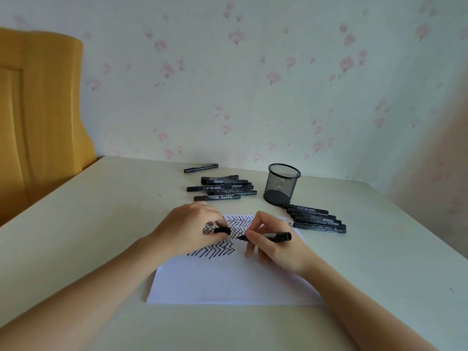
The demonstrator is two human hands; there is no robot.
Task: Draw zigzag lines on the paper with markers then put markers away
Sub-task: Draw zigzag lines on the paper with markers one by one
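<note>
Your two hands sit over the zigzag paper, one pinching a cap, the other an uncapped marker.

Your left fingertips (219,225) pinch a black cap (222,230), and the left hand (187,229) hovers over the drawn rows; your right fingers (253,235) grip a black marker (266,236) near its bare tip, which points left toward the cap with a small gap between them, while the right hand (273,247) rests on the paper (228,282). Black zigzag rows (217,249) fill the sheet's far half; the near half is blank. Beyond the sheet, a loose pile of markers (222,188) lies on the table (88,224), one single marker (200,168) farther back. A black mesh holder (281,183) stands upright to the right, and a row of markers (316,219) lies just in front of it, beside the paper's right corner.
</note>
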